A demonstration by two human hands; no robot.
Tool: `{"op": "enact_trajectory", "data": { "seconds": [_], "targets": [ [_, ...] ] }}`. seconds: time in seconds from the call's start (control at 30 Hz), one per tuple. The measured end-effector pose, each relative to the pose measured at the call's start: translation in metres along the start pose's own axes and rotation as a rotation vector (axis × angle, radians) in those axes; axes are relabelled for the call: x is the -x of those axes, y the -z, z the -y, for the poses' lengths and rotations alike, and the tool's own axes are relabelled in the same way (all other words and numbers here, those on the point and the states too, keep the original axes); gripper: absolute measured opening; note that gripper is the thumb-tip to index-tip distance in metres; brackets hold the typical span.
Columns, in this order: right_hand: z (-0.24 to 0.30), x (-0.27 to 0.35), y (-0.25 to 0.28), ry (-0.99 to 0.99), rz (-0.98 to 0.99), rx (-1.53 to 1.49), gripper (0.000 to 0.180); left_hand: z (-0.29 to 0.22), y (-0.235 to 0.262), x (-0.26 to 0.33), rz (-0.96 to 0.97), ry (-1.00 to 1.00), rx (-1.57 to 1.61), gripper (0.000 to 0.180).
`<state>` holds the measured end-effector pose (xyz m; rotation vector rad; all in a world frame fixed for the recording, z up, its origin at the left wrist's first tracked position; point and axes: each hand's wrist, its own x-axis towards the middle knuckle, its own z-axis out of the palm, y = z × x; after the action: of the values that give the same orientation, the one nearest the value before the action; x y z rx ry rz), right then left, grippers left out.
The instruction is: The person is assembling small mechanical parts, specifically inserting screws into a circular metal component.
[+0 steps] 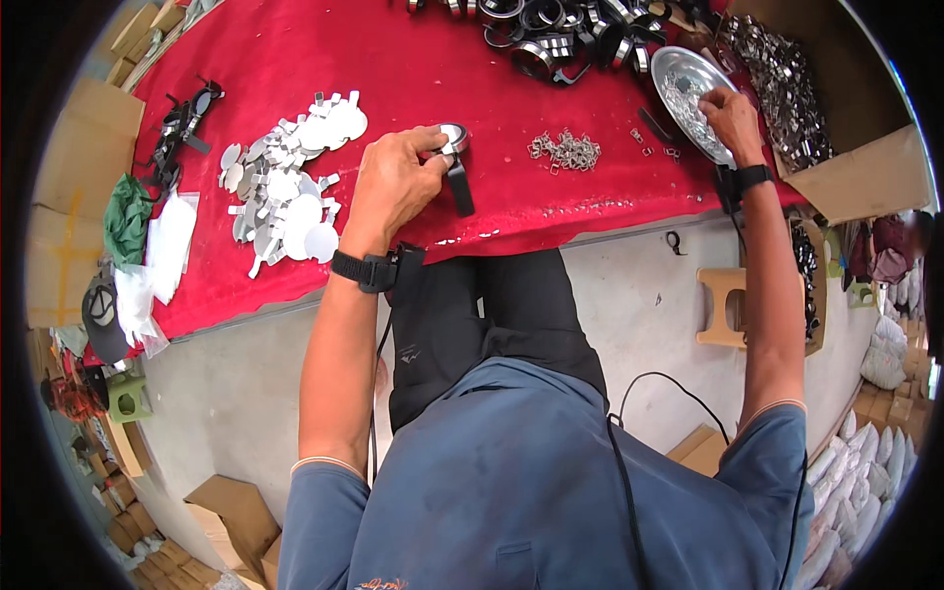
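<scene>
My left hand (398, 175) is closed on a watch (455, 140) with a round silver case and a black strap (459, 192). The strap hangs toward me over the red cloth. At the right my right hand (733, 118) is over an oval metal tray (673, 65) holding small shiny pieces. Its fingers are pinched together; what is between them, if anything, is too small to make out. A small heap of metal buckles (565, 151) lies between my hands. Left of my left hand is a pile of silvery-white discs with tabs (295, 202).
Black and silver watches (546, 29) are heaped at the far side. A cardboard box (865, 175) with many metal parts (782, 84) stands at the right. Black-strapped watches (182, 128), a green cloth (126, 218) and clear plastic bags (169, 246) lie at the left.
</scene>
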<state>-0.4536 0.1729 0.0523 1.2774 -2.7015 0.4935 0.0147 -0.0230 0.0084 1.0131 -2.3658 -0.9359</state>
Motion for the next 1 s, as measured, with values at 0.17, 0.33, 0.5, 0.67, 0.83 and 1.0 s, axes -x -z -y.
{"op": "enact_trajectory", "data": {
  "seconds": [0.17,0.33,0.5,0.67,0.83,1.0],
  "targets": [
    [-0.034,-0.022,-0.026,0.033,0.352,-0.012,0.024,-0.004,-0.002,0.001,-0.048,0.007,0.005,0.035],
    [-0.136,-0.06,-0.099,0.292,0.175,0.173,0.026,-0.001,-0.017,-0.003,-0.138,-0.12,-0.137,0.02],
    [-0.251,-0.113,-0.143,0.236,0.248,0.331,0.025,0.006,-0.024,-0.004,-0.128,-0.032,-0.129,0.012],
    [-0.265,-0.128,-0.152,0.36,0.217,0.169,0.023,0.008,-0.034,-0.009,-0.183,0.017,-0.099,0.013],
    [-0.253,-0.12,-0.153,0.228,0.265,0.283,0.027,0.007,-0.051,-0.012,-0.322,0.07,-0.013,0.012],
    [-0.261,-0.116,-0.149,0.294,0.163,0.276,0.032,0.02,-0.064,-0.018,-0.366,0.021,0.004,0.008]
  ]
}}
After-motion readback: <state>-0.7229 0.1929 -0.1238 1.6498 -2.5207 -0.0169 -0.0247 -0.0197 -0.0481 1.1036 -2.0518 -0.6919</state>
